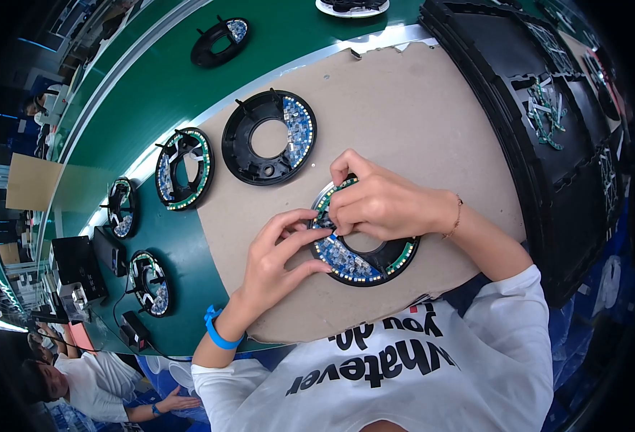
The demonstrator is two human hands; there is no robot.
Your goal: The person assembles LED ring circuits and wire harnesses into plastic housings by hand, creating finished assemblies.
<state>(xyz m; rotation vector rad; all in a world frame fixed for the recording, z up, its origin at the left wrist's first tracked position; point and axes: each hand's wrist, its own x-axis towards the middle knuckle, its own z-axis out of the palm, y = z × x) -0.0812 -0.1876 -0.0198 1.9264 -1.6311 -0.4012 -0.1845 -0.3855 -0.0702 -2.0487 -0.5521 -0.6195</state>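
Note:
A black ring-shaped housing (381,257) lies on the cardboard in front of me, with a blue circuit board (343,259) along its near left part. Green LED strips (406,255) run along other parts of its rim. My left hand (271,252) grips the housing's left side, thumb on the rim and fingertips at the board's upper end. My right hand (382,201) bends over the far side, its fingers pinched together close to the left fingertips. Whatever is between those right fingers is hidden.
Beyond my hands sits another black ring housing (242,155) with a blue board. Several more rings, such as this one (184,169), lie on the green table (209,288). Black trays (490,47) with green strips (544,111) stand at right. A co-worker's hand (178,401) shows lower left.

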